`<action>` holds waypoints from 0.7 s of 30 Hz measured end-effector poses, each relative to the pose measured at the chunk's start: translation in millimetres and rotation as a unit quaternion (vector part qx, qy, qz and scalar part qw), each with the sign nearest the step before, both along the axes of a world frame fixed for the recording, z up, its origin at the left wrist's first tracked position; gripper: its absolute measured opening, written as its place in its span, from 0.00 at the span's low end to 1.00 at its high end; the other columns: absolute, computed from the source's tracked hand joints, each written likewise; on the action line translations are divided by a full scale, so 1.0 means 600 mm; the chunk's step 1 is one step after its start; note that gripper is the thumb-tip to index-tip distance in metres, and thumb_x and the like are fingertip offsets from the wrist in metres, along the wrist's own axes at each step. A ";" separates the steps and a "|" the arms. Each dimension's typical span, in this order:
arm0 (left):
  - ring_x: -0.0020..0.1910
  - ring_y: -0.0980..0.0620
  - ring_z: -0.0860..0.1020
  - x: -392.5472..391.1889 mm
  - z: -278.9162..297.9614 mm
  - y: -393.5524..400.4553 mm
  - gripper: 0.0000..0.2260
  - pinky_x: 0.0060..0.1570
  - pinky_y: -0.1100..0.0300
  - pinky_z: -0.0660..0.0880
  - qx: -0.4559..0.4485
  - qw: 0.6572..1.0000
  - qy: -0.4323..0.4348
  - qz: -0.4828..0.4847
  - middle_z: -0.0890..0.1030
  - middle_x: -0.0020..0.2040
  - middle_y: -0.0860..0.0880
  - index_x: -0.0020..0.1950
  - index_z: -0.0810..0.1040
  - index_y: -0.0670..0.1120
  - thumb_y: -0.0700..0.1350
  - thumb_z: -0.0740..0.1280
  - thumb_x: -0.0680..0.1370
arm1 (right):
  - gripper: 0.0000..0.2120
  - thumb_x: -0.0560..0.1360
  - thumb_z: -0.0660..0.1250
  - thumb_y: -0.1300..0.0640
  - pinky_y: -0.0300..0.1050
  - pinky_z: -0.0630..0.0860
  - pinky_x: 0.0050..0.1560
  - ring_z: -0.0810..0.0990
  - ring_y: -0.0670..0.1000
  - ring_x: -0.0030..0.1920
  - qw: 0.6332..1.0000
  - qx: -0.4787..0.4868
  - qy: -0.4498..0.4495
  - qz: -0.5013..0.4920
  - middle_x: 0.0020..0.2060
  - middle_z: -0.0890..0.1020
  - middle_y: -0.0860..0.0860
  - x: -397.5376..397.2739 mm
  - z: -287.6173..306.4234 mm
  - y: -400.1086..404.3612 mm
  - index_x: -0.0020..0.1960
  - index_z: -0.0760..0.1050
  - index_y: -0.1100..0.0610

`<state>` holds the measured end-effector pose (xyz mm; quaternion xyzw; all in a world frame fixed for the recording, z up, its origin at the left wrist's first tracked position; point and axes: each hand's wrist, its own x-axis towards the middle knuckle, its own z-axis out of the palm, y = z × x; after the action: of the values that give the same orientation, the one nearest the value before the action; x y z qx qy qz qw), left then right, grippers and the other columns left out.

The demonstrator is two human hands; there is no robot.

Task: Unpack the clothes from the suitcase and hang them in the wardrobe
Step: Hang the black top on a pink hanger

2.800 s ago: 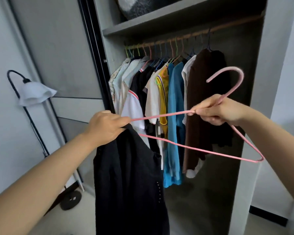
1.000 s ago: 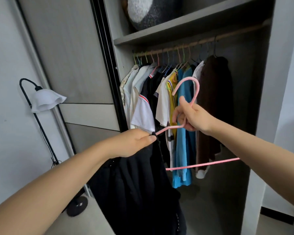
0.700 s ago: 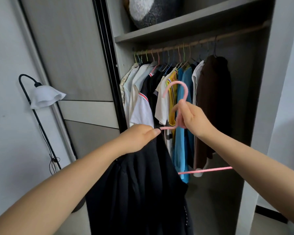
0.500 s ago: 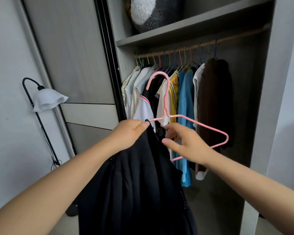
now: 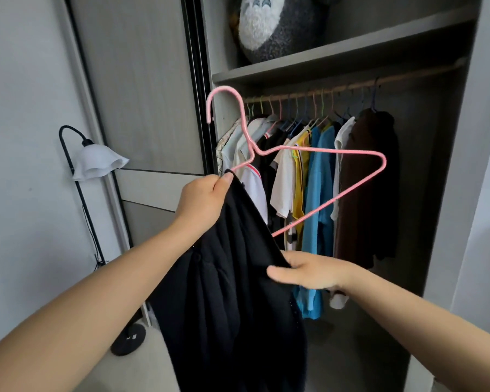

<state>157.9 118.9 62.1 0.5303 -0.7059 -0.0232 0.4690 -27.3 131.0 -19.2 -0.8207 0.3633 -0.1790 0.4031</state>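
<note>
Black garment (image 5: 227,301) hangs in front of the open wardrobe (image 5: 464,193), at its left edge, draped down from the left hand (image 5: 203,202). Left hand is clamped on the garment's top corner, thumb and fingers curled round the fabric, and on the left arm of the pink hanger (image 5: 292,154) at the same spot. The hanger end goes into the cloth there. Hanger sits tilted, hook up and to the left against the wardrobe's left frame, its right shoulder and bottom bar bare, out in front of the hung clothes.

Right hand (image 5: 309,274) is lower, pinching the garment's right edge, fingers wrapped on the fabric. It isn't touching the hanger.

Inside the wardrobe: wooden rail (image 5: 351,87) under the shelf (image 5: 337,56), packed with hangers carrying white shirts (image 5: 283,179), a yellow top (image 5: 301,176), blue tops (image 5: 318,193), a dark brown garment (image 5: 365,188). The rail's right end shows a bare stretch. On the shelf, a grey and white plush (image 5: 272,26).

Left of the wardrobe: sliding door panel (image 5: 145,94), then a black floor lamp (image 5: 96,165) with white shade against the wall, round base on the floor.
</note>
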 end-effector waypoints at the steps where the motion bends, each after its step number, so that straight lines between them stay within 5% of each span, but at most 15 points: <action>1: 0.27 0.53 0.61 0.004 -0.002 0.001 0.22 0.26 0.64 0.58 -0.010 1.000 0.010 0.002 0.61 0.27 0.49 0.28 0.57 0.45 0.49 0.55 0.81 | 0.07 0.78 0.60 0.53 0.39 0.72 0.60 0.77 0.46 0.57 0.996 -0.064 0.063 0.001 0.54 0.78 0.47 -0.009 0.001 -0.004 0.56 0.70 0.49; 4: 0.27 0.52 0.59 0.023 -0.009 0.009 0.22 0.28 0.62 0.56 -0.013 0.999 0.045 0.015 0.60 0.26 0.49 0.28 0.56 0.45 0.48 0.56 0.81 | 0.06 0.74 0.67 0.57 0.33 0.72 0.49 0.78 0.44 0.47 0.956 -0.258 0.075 -0.123 0.45 0.80 0.50 -0.053 0.022 -0.011 0.50 0.75 0.58; 6: 0.27 0.53 0.59 0.028 -0.017 0.018 0.22 0.28 0.63 0.58 -0.021 0.999 0.040 0.011 0.59 0.25 0.49 0.27 0.55 0.45 0.47 0.56 0.81 | 0.08 0.71 0.70 0.64 0.32 0.68 0.41 0.76 0.40 0.39 0.918 -0.324 0.018 -0.230 0.37 0.77 0.46 -0.090 0.040 -0.015 0.41 0.72 0.53; 8: 0.26 0.54 0.59 0.018 -0.022 0.024 0.23 0.27 0.64 0.59 -0.028 0.999 0.029 -0.009 0.59 0.25 0.49 0.27 0.55 0.45 0.46 0.56 0.81 | 0.13 0.67 0.69 0.69 0.38 0.66 0.40 0.77 0.49 0.38 0.877 -0.359 -0.017 -0.320 0.35 0.77 0.50 -0.105 0.057 -0.018 0.38 0.68 0.55; 11: 0.27 0.53 0.58 0.001 -0.022 0.016 0.23 0.27 0.62 0.56 0.000 0.998 0.065 -0.027 0.58 0.26 0.50 0.28 0.54 0.45 0.47 0.55 0.81 | 0.12 0.67 0.67 0.70 0.48 0.70 0.44 0.77 0.62 0.44 0.785 -0.426 -0.056 -0.447 0.42 0.78 0.64 -0.103 0.083 -0.022 0.49 0.69 0.65; 13: 0.28 0.53 0.59 0.001 -0.017 0.008 0.22 0.28 0.60 0.56 0.015 0.996 0.081 -0.030 0.59 0.26 0.50 0.28 0.55 0.45 0.49 0.54 0.81 | 0.15 0.68 0.66 0.69 0.52 0.70 0.47 0.77 0.65 0.47 0.739 -0.459 -0.032 -0.492 0.46 0.78 0.64 -0.098 0.098 -0.026 0.54 0.69 0.68; 17: 0.27 0.54 0.60 0.009 -0.021 0.001 0.22 0.26 0.66 0.61 0.012 0.998 0.059 -0.025 0.60 0.26 0.49 0.28 0.55 0.45 0.49 0.53 0.81 | 0.11 0.65 0.57 0.60 0.50 0.66 0.42 0.74 0.66 0.41 0.635 -0.605 0.032 -0.480 0.37 0.75 0.65 -0.109 0.110 -0.028 0.38 0.72 0.68; 19: 0.27 0.54 0.60 0.009 -0.030 0.003 0.22 0.27 0.68 0.62 0.006 0.998 0.052 -0.029 0.61 0.26 0.49 0.28 0.56 0.44 0.48 0.53 0.81 | 0.11 0.64 0.58 0.59 0.56 0.71 0.46 0.69 0.64 0.50 0.606 -0.627 0.066 -0.485 0.44 0.76 0.67 -0.120 0.110 -0.023 0.35 0.71 0.67; 21: 0.27 0.55 0.60 0.007 -0.035 0.005 0.22 0.28 0.69 0.63 -0.005 0.998 0.055 -0.038 0.61 0.26 0.49 0.28 0.56 0.44 0.47 0.54 0.81 | 0.10 0.66 0.60 0.58 0.67 0.64 0.59 0.62 0.67 0.64 0.610 -0.596 0.101 -0.511 0.59 0.71 0.70 -0.127 0.115 -0.012 0.37 0.72 0.67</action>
<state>161.9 122.1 40.9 0.4985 -0.6988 -0.0673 0.5085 -103.3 124.1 49.7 -0.5736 0.5754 -0.4492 -0.3716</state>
